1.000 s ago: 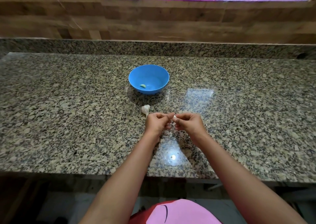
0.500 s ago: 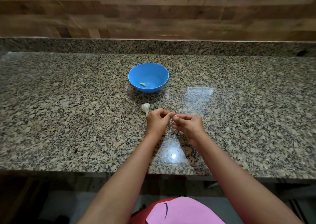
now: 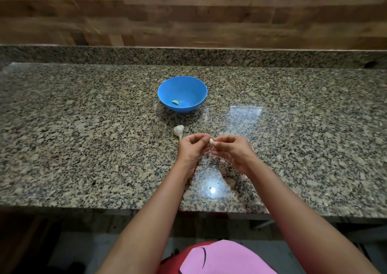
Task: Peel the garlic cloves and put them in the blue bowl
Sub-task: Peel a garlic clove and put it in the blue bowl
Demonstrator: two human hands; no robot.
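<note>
Head view: both hands' fingers pinch one garlic clove, mostly hidden between them.

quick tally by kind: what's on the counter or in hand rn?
Blue bowl: 1
Peeled clove in the bowl: 1
Garlic piece lying on the counter: 1
Clove pinched between left hand and right hand, seen at: 1
Total: 4 things, 3 of them garlic
</note>
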